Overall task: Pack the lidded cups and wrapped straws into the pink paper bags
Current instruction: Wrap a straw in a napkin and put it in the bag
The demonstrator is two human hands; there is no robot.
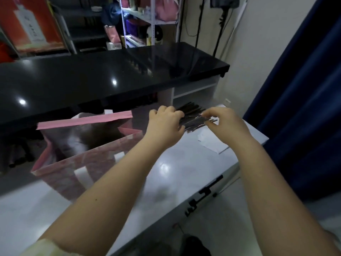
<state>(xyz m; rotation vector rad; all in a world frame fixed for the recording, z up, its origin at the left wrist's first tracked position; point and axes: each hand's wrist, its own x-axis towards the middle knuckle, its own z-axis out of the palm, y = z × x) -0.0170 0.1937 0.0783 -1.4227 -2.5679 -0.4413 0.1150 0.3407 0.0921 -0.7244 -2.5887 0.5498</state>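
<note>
Straw step: the left hand's (166, 124) grip held the wrapped straws (193, 120), the right hand (227, 121) pinched one; next likely lifting it into the pink paper bag (92, 161).

Both hands reach forward over white surface (166, 182). Left hand (166, 122) curled over near end of wrapped straws (193, 121); right hand (226, 122) pinches same bundle at opposite end with fingertips. Straws dark, in shiny wrap, fanned out between and beyond hands. Pink paper bag (88, 159) stands open-topped just left of left hand, white handles showing; contents too dim to tell. White paper sheet (212, 144) lies below right hand. Black glossy counter (110, 76) beyond hands; blue curtain (304, 89) right of right hand.
</note>
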